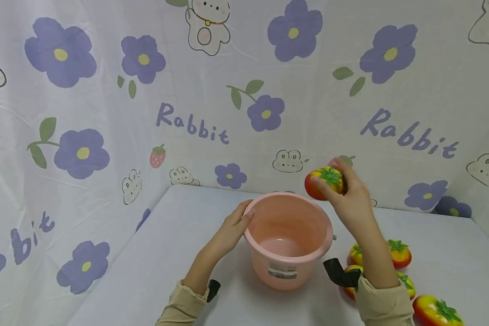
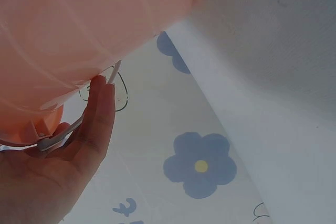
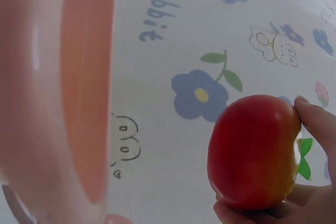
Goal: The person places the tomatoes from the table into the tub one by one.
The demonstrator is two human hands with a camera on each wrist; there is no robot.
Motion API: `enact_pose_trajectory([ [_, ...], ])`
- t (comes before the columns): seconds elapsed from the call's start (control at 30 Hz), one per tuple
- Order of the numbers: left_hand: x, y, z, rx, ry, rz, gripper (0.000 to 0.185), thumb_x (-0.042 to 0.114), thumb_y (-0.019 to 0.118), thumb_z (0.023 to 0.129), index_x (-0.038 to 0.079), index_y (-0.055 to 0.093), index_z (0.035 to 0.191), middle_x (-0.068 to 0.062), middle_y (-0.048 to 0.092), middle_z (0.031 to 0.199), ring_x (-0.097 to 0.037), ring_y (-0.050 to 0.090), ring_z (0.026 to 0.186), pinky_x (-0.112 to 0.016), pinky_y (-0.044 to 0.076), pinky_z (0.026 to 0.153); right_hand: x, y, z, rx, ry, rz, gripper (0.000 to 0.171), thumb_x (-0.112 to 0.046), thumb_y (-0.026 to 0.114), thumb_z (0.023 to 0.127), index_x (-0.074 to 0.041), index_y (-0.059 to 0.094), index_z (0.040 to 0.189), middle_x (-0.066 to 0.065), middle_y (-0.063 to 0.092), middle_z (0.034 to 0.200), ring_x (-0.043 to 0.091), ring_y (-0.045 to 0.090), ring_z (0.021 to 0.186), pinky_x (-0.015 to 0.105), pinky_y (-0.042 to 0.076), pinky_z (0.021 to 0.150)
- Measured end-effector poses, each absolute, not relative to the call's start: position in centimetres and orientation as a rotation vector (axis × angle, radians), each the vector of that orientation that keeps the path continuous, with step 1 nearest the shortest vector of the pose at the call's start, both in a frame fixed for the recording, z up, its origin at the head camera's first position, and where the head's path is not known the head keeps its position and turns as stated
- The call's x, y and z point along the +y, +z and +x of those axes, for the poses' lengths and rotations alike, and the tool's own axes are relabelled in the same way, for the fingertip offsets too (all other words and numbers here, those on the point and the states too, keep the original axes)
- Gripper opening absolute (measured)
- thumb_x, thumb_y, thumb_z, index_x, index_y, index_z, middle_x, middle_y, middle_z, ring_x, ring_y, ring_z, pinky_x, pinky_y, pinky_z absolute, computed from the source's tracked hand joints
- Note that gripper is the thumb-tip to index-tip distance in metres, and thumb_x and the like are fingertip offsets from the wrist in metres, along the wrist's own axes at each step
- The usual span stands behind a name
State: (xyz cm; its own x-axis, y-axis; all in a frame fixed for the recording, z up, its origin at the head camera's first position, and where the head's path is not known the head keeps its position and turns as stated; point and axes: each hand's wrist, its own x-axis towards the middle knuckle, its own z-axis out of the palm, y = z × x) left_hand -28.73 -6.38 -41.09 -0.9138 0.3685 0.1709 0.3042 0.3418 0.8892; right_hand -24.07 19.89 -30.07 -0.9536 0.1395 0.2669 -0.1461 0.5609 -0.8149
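A pink bucket [image 1: 265,267] stands upright on the table, its mouth tipped toward the head camera and its bare inner bottom showing. My left hand [image 1: 231,230] grips the rim on the left side, thumb over the edge and fingers along the outside. In the left wrist view these fingers lie against the bucket wall [image 2: 79,30], by its thin grey handle [image 2: 116,71]. Above the far right rim, my right hand [image 1: 353,199] holds a red-and-yellow tomato [image 1: 328,176] with green leaves, between thumb and fingers. The right wrist view shows the tomato's smooth red underside [image 3: 252,153], apart from the bucket.
Several more tomatoes [image 1: 437,310] lie on the white table [image 1: 179,235] at the right, partly behind the right forearm. A black strap piece [image 1: 340,273] sticks out at the right wrist. A flower-printed curtain [image 1: 318,122] encloses the table's back and sides.
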Motion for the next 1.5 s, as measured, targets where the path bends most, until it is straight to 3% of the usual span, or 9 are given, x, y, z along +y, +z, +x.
enact_pose_trajectory([
  [0.3, -6.2, -39.7, -27.7, 2.491, 1.646, 0.619, 0.049, 0.032, 0.037, 0.106, 0.012, 0.033, 0.150, -0.013, 0.042, 0.153, -0.032, 0.041, 0.141, -0.057, 0.036, 0.112, 18.4, -29.4, -24.5, -2.516, 1.357, 0.058, 0.084, -0.053, 0.060, 0.091, -0.026, 0.017, 0.157, 0.011, 0.033, 0.158, 0.041, 0.042, 0.136, 0.054, 0.044, 0.106],
  [0.53, -6.3, -41.2, -28.7, 2.512, 1.661, 0.630, 0.048, 0.042, 0.038, 0.104, 0.024, 0.036, 0.148, -0.004, 0.045, 0.151, -0.026, 0.044, 0.139, -0.055, 0.039, 0.111, 17.3, -29.0, -24.6, -2.515, 1.391, 0.099, 0.083, -0.053, 0.062, 0.090, -0.029, 0.018, 0.157, 0.008, 0.033, 0.158, 0.038, 0.042, 0.137, 0.052, 0.044, 0.107],
  [0.83, -6.3, -41.0, -28.6, 2.527, 1.649, 0.624, 0.049, 0.043, 0.037, 0.104, 0.023, 0.036, 0.148, -0.003, 0.044, 0.152, -0.027, 0.040, 0.142, -0.055, 0.037, 0.113, 15.8, -29.5, -26.1, -2.533, 1.446, 0.144, 0.081, -0.051, 0.064, 0.090, -0.029, 0.022, 0.155, 0.007, 0.036, 0.156, 0.033, 0.047, 0.130, 0.048, 0.046, 0.108],
  [1.5, -6.2, -41.1, -28.6, 2.515, 1.637, 0.615, 0.051, 0.045, 0.036, 0.104, 0.023, 0.034, 0.149, -0.004, 0.043, 0.153, -0.029, 0.041, 0.142, -0.057, 0.037, 0.112, 14.3, -30.1, -27.7, -2.624, 1.446, 0.153, 0.080, -0.045, 0.063, 0.092, -0.024, 0.020, 0.156, 0.011, 0.035, 0.157, 0.034, 0.045, 0.133, 0.048, 0.044, 0.110],
])
